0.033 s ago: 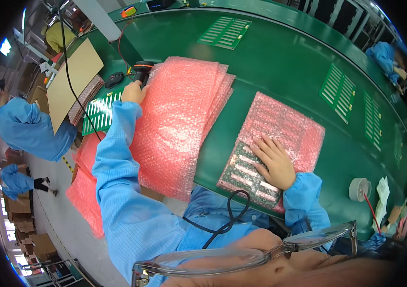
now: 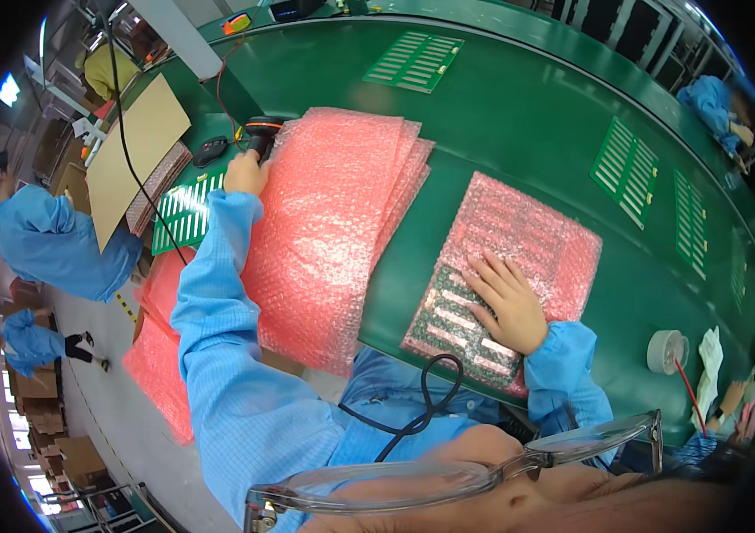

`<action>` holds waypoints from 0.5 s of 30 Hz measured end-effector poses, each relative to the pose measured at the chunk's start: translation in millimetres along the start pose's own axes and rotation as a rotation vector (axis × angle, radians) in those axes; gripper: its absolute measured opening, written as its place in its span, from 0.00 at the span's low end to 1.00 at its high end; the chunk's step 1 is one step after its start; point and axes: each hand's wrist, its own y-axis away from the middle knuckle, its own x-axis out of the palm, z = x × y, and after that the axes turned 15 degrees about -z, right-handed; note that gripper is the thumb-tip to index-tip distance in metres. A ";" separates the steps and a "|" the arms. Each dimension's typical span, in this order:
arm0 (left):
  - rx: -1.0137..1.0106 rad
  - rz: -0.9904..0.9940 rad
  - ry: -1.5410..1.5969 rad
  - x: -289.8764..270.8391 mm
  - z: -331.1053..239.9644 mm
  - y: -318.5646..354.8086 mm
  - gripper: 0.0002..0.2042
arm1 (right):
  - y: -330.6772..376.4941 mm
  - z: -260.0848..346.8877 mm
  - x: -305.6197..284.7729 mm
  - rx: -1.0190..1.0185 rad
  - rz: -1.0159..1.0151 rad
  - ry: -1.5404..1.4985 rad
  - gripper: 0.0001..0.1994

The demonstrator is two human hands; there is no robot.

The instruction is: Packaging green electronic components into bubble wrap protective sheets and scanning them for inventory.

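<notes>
My left hand [image 2: 246, 173] is wrapped round the handle of a black barcode scanner [image 2: 264, 129] with an orange trim, at the upper left of the bench. Its head rests by the top edge of a thick pile of pink bubble-wrap bags [image 2: 320, 231]. Fingers spread, my right hand [image 2: 511, 302] lies flat on a pink bubble-wrap bag [image 2: 564, 258]. Inside that bag a green circuit board panel [image 2: 453, 311] with rows of pale strips shows through. Beside my left sleeve is a bare green circuit board panel [image 2: 184, 211].
More bare panels [image 2: 626, 173] lie spaced along the green bench [image 2: 520, 115]. A mouse [image 2: 210, 151] sits beyond my left hand. At the right are a round tub [image 2: 667, 352] and a white cloth [image 2: 708, 373]. A black cable [image 2: 413, 426] loops across my lap. Co-workers [image 2: 58, 240] are at the left.
At the far left, a walking person's legs have shifted slightly. My hands, the scanner and the bagged panel stay where they were.
</notes>
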 end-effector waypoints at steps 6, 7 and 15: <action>-0.176 0.090 -0.061 25.3 54.0 -6.7 0.22 | -2.4 -0.7 0.7 -0.026 -0.025 -0.026 0.23; -0.217 0.054 -0.027 25.5 50.3 -8.0 0.21 | -1.5 -3.0 2.2 -0.026 -0.019 -0.025 0.23; 0.016 -0.091 0.398 -45.9 -68.8 -75.6 0.19 | -6.8 -9.5 1.3 -0.017 -0.039 -0.009 0.24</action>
